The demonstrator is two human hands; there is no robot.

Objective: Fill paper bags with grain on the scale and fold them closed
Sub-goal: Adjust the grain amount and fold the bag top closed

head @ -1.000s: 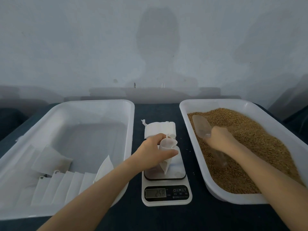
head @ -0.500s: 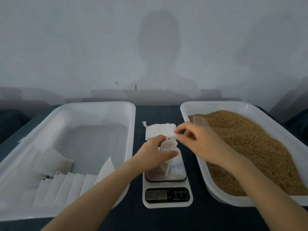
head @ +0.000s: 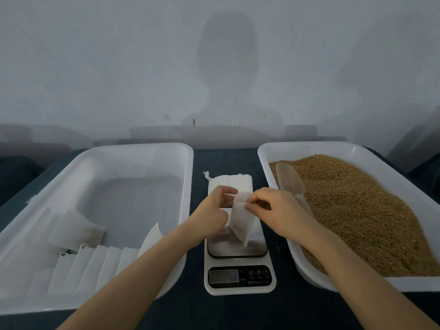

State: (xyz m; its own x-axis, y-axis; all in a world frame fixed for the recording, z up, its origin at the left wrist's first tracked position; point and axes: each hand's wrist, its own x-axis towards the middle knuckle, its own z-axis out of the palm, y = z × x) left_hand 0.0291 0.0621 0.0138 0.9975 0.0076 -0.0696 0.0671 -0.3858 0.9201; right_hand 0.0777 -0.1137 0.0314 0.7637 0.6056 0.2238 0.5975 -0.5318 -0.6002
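A small white paper bag (head: 241, 221) is held over the steel platform of the white digital scale (head: 239, 277), its lower corner down at the platform. My left hand (head: 212, 210) pinches the bag's top on the left side. My right hand (head: 273, 210) pinches the top edge on the right side. The scale's display shows digits too blurred to read. Brown grain (head: 362, 210) fills the right tub (head: 269, 151), and a clear plastic scoop (head: 289, 179) lies on the grain near the tub's left wall.
A stack of flat white bags (head: 229, 183) lies behind the scale on the dark table. The large white tub (head: 188, 163) on the left holds several folded bags (head: 95, 263) along its near side. A grey wall stands behind.
My right hand let go of the scoop in the grain, crossed left to the bag and took hold of its top edge. The left hand kept holding the bag.
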